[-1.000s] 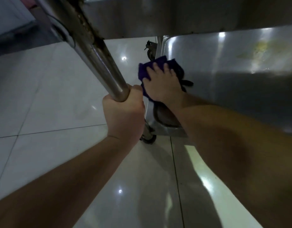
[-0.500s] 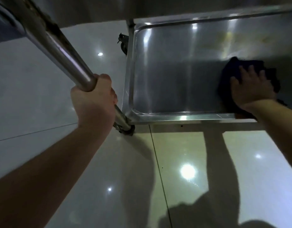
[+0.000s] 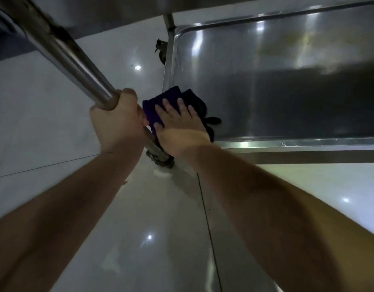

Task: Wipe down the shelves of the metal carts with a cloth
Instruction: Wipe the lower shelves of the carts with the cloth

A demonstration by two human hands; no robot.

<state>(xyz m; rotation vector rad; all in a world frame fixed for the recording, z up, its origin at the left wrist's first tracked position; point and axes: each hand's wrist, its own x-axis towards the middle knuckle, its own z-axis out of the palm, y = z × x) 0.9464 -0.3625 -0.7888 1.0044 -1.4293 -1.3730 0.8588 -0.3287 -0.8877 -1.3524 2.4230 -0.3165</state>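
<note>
The metal cart's bottom shelf [image 3: 266,85] is a shiny steel tray that fills the upper right. A dark purple cloth [image 3: 161,102] lies on its near left corner. My right hand [image 3: 177,127] presses flat on the cloth with straight, spread fingers. My left hand [image 3: 116,121] grips the cart's slanting steel leg [image 3: 62,51] just left of the shelf. The underside of the shelf above runs across the top of the view.
Two caster wheels show, one at the near corner [image 3: 161,161] below my hands and one at the far corner [image 3: 162,53]. Glossy pale floor tiles [image 3: 55,123] with light reflections surround the cart. Yellowish smears [image 3: 308,41] mark the far part of the shelf.
My right hand slid the cloth from the shelf's right side back to its near left corner. My left hand kept its grip on the leg.
</note>
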